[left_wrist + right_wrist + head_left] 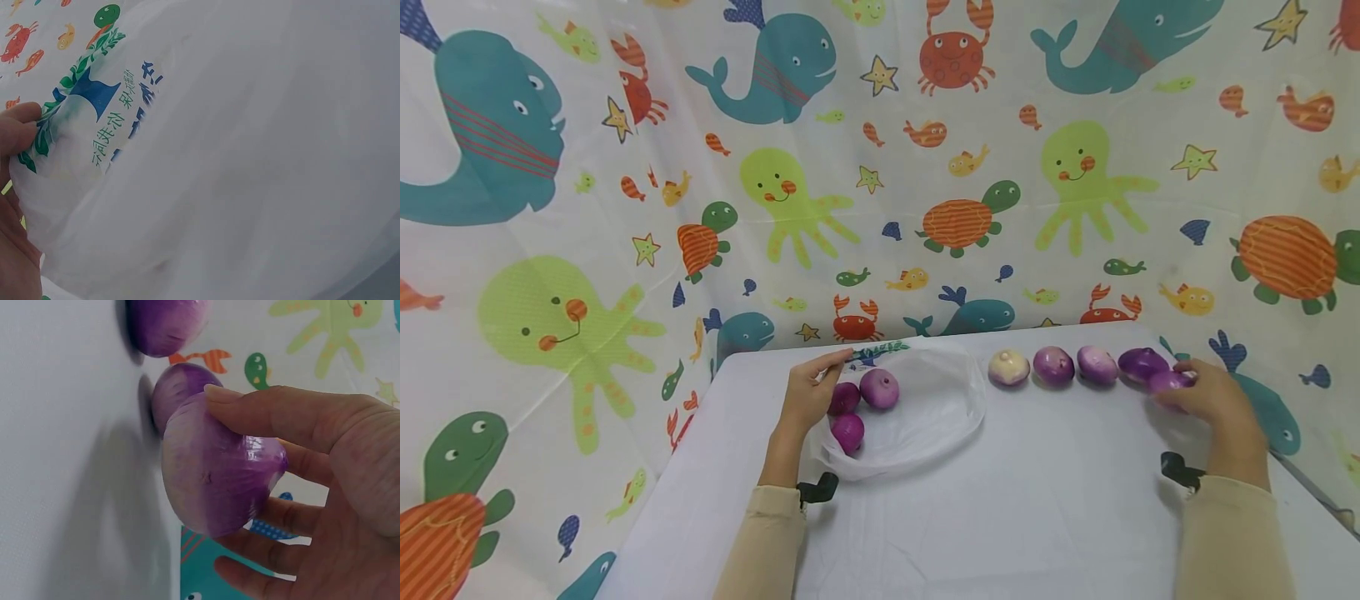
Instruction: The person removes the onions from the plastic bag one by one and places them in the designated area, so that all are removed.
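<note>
A purple onion (219, 469) is gripped between the thumb and fingers of my right hand (1221, 398), at the right end of a row of onions. Right behind it lies a darker purple onion (1141, 364). My left hand (808, 392) pinches the rim of a white plastic bag (925, 417), printed with green leaves and blue lettering, seen also as a plastic bag (250, 156) in the left wrist view. Inside the bag's opening, near the left hand, are three onions: an upper onion (880, 389), a left onion (844, 398) and a lower onion (848, 433).
Left of the held onion, the row has a pale onion (1008, 367), a purple-white onion (1054, 367) and another onion (1097, 366). They stand near the back edge of the white table (1000, 525). A curtain (880, 192) with sea animals hangs behind.
</note>
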Motion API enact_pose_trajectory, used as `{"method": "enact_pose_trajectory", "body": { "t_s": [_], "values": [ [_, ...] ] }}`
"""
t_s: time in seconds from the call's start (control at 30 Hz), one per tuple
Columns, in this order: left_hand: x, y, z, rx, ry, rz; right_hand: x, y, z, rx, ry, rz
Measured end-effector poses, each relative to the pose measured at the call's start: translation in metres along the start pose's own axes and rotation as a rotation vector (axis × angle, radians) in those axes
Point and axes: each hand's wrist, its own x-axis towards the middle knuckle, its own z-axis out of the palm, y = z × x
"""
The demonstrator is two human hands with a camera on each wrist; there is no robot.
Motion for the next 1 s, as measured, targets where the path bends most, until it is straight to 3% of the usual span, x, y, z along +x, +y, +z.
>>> {"method": "enact_pose_trajectory", "body": {
  "t_s": [0.53, 1.0],
  "values": [
    [0.0007, 0.0012, -0.0011, -0.004, -0.006, 0.017, -0.0041, -0.0012, 0.0051, 0.027, -0.031, 0.105],
    [0.0001, 0.0007, -0.0002, 0.007, -0.004, 0.009, -0.0024, -0.0031, 0.0076, 0.036, -0.022, 0.118]
  ]
}}
